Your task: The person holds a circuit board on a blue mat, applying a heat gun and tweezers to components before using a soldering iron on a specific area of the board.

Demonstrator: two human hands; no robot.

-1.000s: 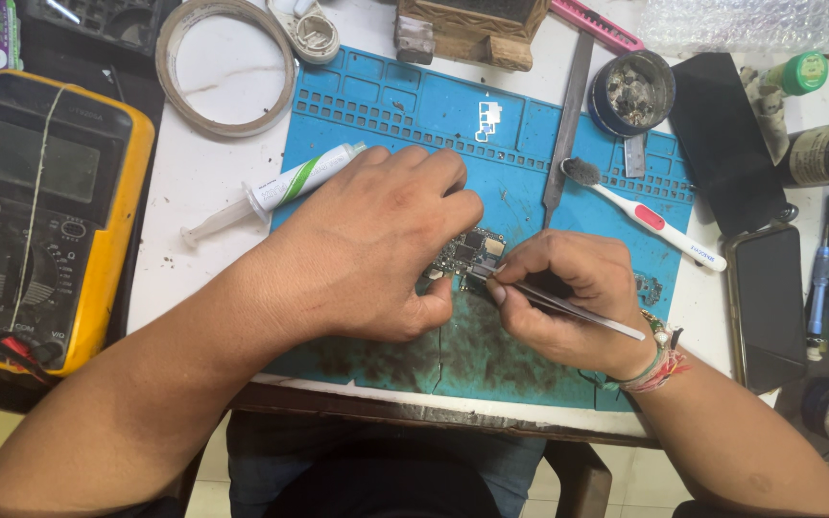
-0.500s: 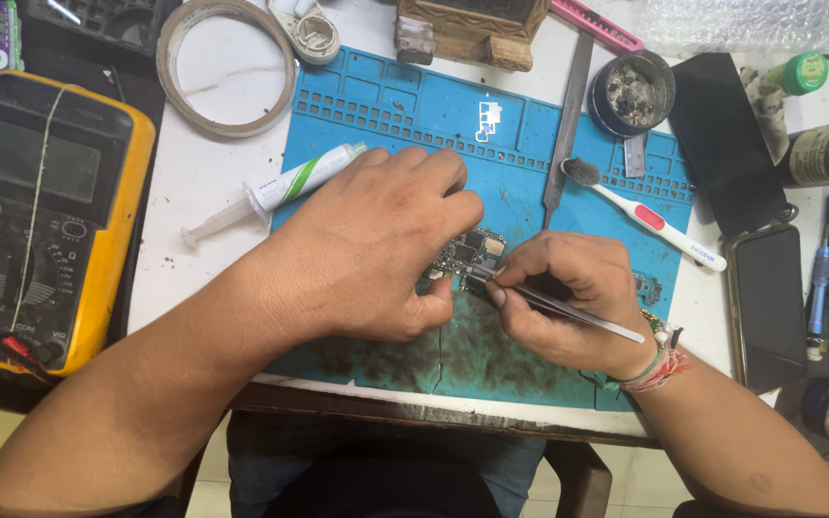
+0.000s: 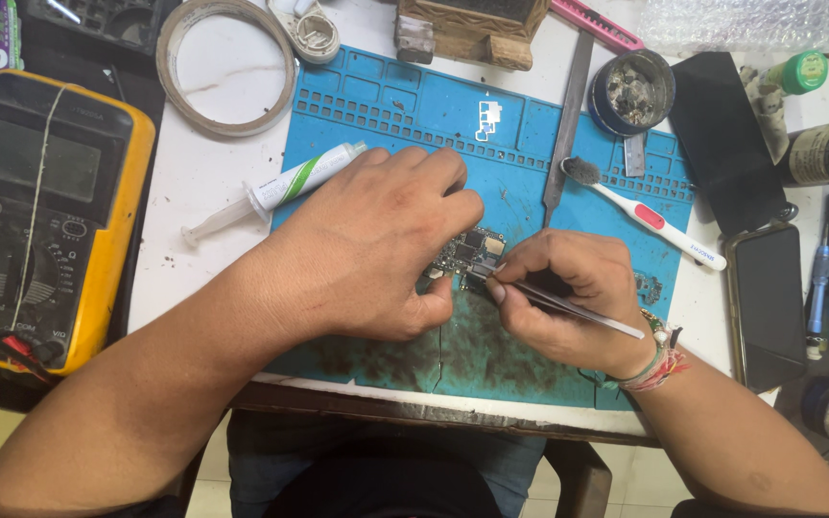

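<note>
A small circuit board (image 3: 467,254) lies on the blue work mat (image 3: 386,125), mostly covered by my hands. My left hand (image 3: 376,249) rests over it and pins it between thumb and fingers. My right hand (image 3: 568,297) is closed around metal tweezers (image 3: 578,309), whose tips touch the board's near edge beside my left thumb. The rest of the board is hidden under my left fingers.
A yellow multimeter (image 3: 40,211) sits far left, with a tape ring (image 3: 230,65) and a syringe (image 3: 275,190) nearby. A toothbrush (image 3: 650,216), metal spudger (image 3: 565,120), round tin (image 3: 633,91), two phones (image 3: 722,139) (image 3: 768,302) and bottles crowd the right side.
</note>
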